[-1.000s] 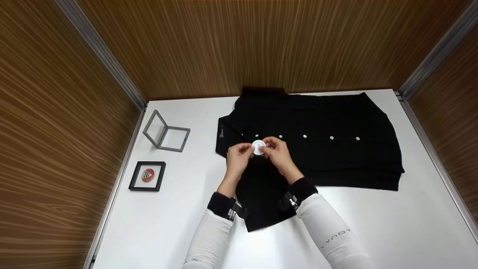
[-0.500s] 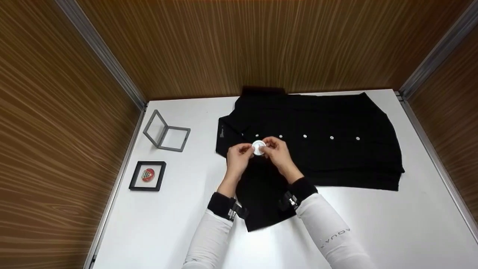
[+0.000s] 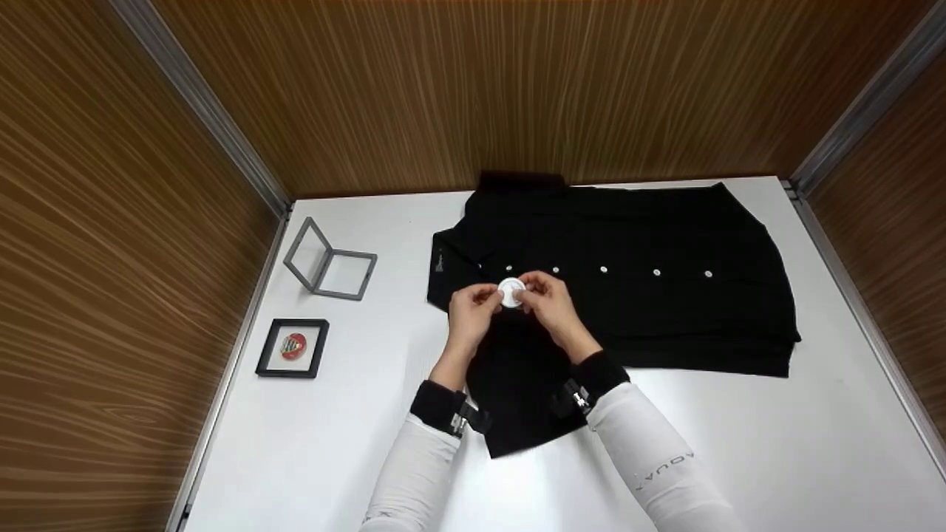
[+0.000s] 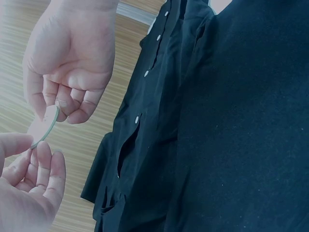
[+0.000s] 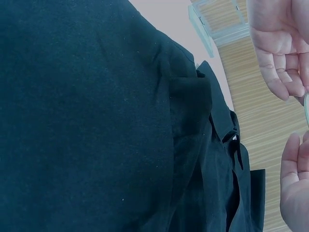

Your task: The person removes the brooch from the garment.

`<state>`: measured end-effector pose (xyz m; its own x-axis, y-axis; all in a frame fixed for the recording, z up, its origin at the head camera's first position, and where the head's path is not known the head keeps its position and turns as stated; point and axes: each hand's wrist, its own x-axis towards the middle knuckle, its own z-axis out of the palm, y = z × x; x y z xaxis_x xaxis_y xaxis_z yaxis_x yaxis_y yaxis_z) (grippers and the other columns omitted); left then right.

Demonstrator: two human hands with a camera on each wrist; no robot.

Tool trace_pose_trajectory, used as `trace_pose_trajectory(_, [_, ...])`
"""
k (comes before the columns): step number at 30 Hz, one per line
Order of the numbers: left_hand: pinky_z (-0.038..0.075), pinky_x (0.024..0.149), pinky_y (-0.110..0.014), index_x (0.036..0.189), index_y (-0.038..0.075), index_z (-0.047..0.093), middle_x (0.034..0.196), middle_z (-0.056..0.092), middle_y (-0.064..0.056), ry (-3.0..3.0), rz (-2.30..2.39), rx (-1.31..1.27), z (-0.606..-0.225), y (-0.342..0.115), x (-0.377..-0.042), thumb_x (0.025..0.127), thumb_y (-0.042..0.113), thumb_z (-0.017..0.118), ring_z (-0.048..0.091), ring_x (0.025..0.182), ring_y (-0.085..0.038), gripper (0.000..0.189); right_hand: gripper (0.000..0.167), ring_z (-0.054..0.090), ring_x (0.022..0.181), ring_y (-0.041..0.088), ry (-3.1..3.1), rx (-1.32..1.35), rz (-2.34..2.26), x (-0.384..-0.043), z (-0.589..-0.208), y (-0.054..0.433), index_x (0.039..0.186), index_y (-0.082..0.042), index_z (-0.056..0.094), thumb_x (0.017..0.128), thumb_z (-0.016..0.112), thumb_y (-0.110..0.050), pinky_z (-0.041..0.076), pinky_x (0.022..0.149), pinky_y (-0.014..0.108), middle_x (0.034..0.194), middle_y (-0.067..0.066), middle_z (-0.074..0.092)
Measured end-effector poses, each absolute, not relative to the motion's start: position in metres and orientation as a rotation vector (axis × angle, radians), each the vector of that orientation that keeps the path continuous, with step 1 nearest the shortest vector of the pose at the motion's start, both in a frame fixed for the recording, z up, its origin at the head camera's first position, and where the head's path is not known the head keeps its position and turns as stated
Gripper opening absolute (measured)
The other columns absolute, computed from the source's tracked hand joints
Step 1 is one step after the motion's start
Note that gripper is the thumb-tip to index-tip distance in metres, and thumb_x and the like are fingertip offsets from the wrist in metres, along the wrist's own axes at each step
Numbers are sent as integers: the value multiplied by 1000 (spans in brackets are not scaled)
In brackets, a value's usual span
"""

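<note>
My left hand (image 3: 471, 316) and right hand (image 3: 553, 309) meet over a black shirt (image 3: 650, 314), pinching a thin round white disc (image 3: 509, 293) between them. The left thumb and fingers grip its left edge, while the right thumb lies over its face from the right. Seen nearly edge-on in the left wrist view, the disc (image 4: 48, 124) has a pale green rim and is held off the cloth. Only a sliver of the disc (image 5: 307, 107) shows in the right wrist view. The shirt is spread flat, collar to the left, with white buttons along its front.
A grey hinged frame (image 3: 343, 295) stands open on the white table (image 3: 355, 443) at the back left. In front of it lies a black square frame (image 3: 269, 347) containing a red round badge (image 3: 293, 346). Wood-grain panels (image 3: 473, 89) enclose the table at the back and sides.
The right thumb has shifted very slightly on the disc's face. Both hands otherwise stay where they were, and the shirt and frames have not moved.
</note>
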<state>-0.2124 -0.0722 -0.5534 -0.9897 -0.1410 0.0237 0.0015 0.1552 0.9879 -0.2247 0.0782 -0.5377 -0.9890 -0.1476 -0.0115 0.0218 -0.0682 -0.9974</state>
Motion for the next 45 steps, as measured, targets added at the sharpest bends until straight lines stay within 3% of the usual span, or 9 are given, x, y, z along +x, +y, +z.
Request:
trace_pose_trajectory(10, [56, 68, -28, 100, -6, 69, 89, 69, -13, -2257, -2065, 127, -555, -75, -213, 88, 3, 68, 67, 78, -29, 15, 19, 55, 63, 20, 2039, -218, -2204, -224, -540, 82, 102, 15, 58, 85, 64, 8, 50, 57, 29, 77, 7, 57])
trace_pose_trajectory(18, [56, 76, -42, 102, -9, 67, 89, 67, -19, -2242, -2181, 164, -550, -79, -214, 96, 13, 60, 65, 79, -39, 24, 18, 59, 66, 27, 2065, -336, -2206, -221, -536, 82, 99, 16, 58, 85, 65, 9, 54, 61, 31, 83, 15, 59])
trace_pose_trajectory(23, [57, 75, -39, 96, -8, 66, 83, 65, -13, -2208, -2268, 222, -548, -85, -212, 96, 17, 60, 65, 73, -28, 26, 15, 62, 71, 24, 2173, -449, -2132, -217, -532, 81, 94, 15, 60, 82, 67, 10, 56, 65, 30, 87, 21, 62])
trace_pose_trajectory(29, [57, 73, -33, 104, -6, 65, 87, 65, -9, -2226, -2320, 204, -548, -90, -211, 94, 13, 61, 63, 70, -17, 22, 14, 62, 75, 27, 2319, -582, -2038, -213, -527, 82, 90, 14, 63, 80, 70, 10, 52, 66, 22, 88, 23, 63])
trace_pose_trajectory(37, [56, 63, -26, 114, -11, 61, 89, 66, -8, -2253, -2485, 157, -549, -95, -209, 93, 5, 59, 60, 66, -13, 26, 12, 63, 88, 28, 2233, -707, -2101, -216, -533, 85, 86, 17, 63, 77, 71, 14, 55, 81, 37, 98, 31, 56])
trace_pose_trajectory(45, [52, 55, -20, 114, -12, 62, 80, 66, -6, -2213, -2572, 219, -549, -101, -209, 90, 3, 63, 57, 58, -9, 28, 12, 61, 97, 36, 2252, -803, -2038, -214, -535, 85, 86, 17, 63, 78, 71, 14, 54, 86, 37, 107, 35, 54])
